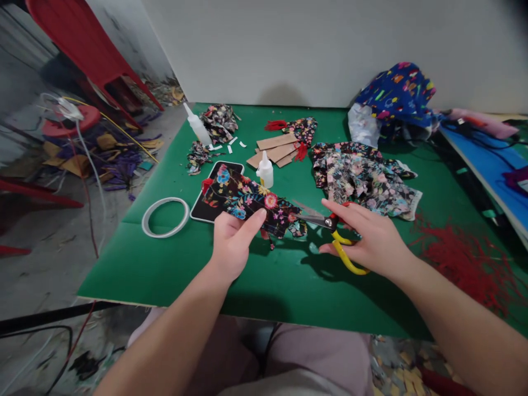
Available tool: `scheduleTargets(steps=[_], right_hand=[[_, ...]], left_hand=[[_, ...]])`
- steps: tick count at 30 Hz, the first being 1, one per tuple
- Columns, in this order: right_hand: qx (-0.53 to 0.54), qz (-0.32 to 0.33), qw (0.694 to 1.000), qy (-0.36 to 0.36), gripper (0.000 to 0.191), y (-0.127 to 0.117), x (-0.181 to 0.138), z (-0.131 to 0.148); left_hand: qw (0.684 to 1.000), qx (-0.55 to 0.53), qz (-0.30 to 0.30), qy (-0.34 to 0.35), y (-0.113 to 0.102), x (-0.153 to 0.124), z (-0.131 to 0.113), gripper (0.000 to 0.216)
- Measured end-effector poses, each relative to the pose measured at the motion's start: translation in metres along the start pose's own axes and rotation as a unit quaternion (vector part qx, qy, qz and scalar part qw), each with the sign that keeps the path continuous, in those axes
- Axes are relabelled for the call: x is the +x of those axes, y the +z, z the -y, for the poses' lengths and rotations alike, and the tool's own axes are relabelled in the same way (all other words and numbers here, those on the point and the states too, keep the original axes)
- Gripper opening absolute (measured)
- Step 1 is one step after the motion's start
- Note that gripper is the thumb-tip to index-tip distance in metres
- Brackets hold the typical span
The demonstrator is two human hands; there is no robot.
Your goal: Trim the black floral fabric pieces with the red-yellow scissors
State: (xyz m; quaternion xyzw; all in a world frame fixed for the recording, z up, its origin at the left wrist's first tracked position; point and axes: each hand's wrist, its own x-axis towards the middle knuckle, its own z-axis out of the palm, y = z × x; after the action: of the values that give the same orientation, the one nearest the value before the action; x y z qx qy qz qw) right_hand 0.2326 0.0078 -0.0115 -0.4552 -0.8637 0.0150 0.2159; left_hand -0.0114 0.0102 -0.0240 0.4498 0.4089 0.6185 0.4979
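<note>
My left hand is closed on a strip of black floral fabric, thumb on top, holding it above the green table. My right hand grips yellow-handled scissors; their blades point left and meet the fabric's right end. A small white glue bottle stands just behind the fabric. A black tablet-like slab lies partly under the fabric.
A roll of white tape lies at the left. Cardboard pieces, a second glue bottle, fabric scraps, a floral fabric pile and red threads lie around. A blue patterned bag sits at the back.
</note>
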Motion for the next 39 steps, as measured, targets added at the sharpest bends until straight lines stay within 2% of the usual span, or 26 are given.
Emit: scheduleTargets(steps=[9,20,23,24,26,28,30,32,33,34,35,36,37,38,39], right_hand=[[-0.020,-0.018,1.000,-0.009,0.067,0.001,0.000,0.000],[-0.003,0.000,1.000,0.005,0.067,0.000,0.000,0.001],[0.087,0.003,0.993,0.078,0.056,0.002,0.001,0.002],[0.145,-0.004,0.982,0.119,0.050,0.003,0.002,0.003],[0.288,-0.015,0.939,0.189,0.040,0.005,0.003,0.007],[0.405,-0.004,0.887,0.221,0.036,0.008,0.004,0.014],[0.446,0.014,0.866,0.227,0.035,0.011,0.004,0.021],[0.439,0.012,0.868,0.232,0.033,0.013,0.004,0.024],[0.434,0.007,0.869,0.237,0.032,0.014,0.004,0.023],[0.433,-0.001,0.868,0.243,0.032,0.015,0.004,0.022],[0.433,-0.005,0.866,0.250,0.032,0.016,0.004,0.019],[0.435,-0.009,0.863,0.257,0.032,0.016,0.004,0.017],[0.438,-0.010,0.860,0.261,0.031,0.017,0.004,0.014],[0.441,-0.011,0.857,0.264,0.031,0.017,0.004,0.012],[0.446,-0.011,0.855,0.266,0.031,0.017,0.004,0.010]], left_hand=[[1.000,0.005,0.023,-0.005,0.002,-0.001,0.002,0.013],[0.997,-0.011,0.049,-0.064,0.004,0.000,-0.002,0.011],[0.995,-0.011,0.035,-0.093,0.005,0.002,-0.005,0.016],[0.994,-0.006,0.036,-0.107,0.006,0.002,-0.006,0.017],[0.986,0.013,0.072,-0.153,0.013,-0.001,-0.006,0.020],[0.963,0.041,0.148,-0.223,0.021,-0.007,-0.005,0.024],[0.942,0.067,0.213,-0.252,0.026,-0.010,-0.005,0.030],[0.919,0.168,0.281,-0.222,0.022,-0.007,-0.009,0.034],[0.902,0.259,0.300,-0.172,0.017,-0.002,-0.011,0.039],[0.876,0.367,0.295,-0.104,0.008,0.004,-0.014,0.045],[0.852,0.461,0.248,-0.024,-0.002,0.011,-0.017,0.045],[0.825,0.535,0.171,0.062,-0.012,0.018,-0.019,0.043],[0.787,0.597,0.102,0.118,-0.022,0.025,-0.021,0.043],[0.746,0.653,0.047,0.123,-0.031,0.031,-0.022,0.048],[0.714,0.693,0.029,0.100,-0.039,0.035,-0.021,0.054]])
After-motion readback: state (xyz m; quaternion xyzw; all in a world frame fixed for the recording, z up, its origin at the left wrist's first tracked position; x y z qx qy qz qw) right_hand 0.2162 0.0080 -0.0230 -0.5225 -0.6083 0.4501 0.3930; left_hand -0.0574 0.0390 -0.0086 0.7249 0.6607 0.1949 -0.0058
